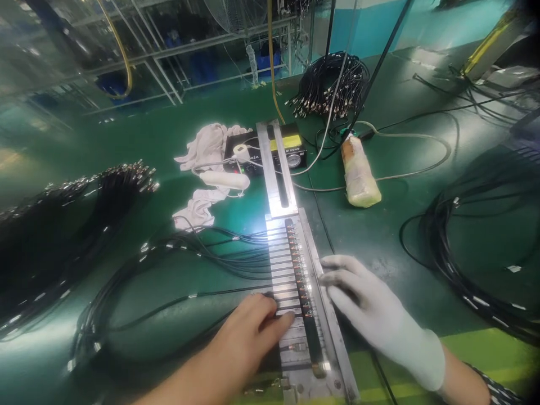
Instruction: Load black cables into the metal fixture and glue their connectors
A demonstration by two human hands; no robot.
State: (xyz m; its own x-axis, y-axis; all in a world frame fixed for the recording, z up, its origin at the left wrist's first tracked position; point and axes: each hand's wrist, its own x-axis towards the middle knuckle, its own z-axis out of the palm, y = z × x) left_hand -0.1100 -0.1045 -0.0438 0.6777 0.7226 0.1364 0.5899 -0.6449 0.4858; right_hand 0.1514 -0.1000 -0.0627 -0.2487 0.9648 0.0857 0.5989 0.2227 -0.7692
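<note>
A long metal fixture with many slots runs up the middle of the green bench; black cables with metal ends lie in its slots from the left. My bare left hand rests on the near slots, its fingers pressed together on a cable end. My right hand, in a white glove, lies flat with fingers spread on the fixture's right rail.
A big bundle of black cables lies at the left, another coil at the right, a third at the back. A black control box, white cloth, a white handle and a wrapped block sit behind the fixture.
</note>
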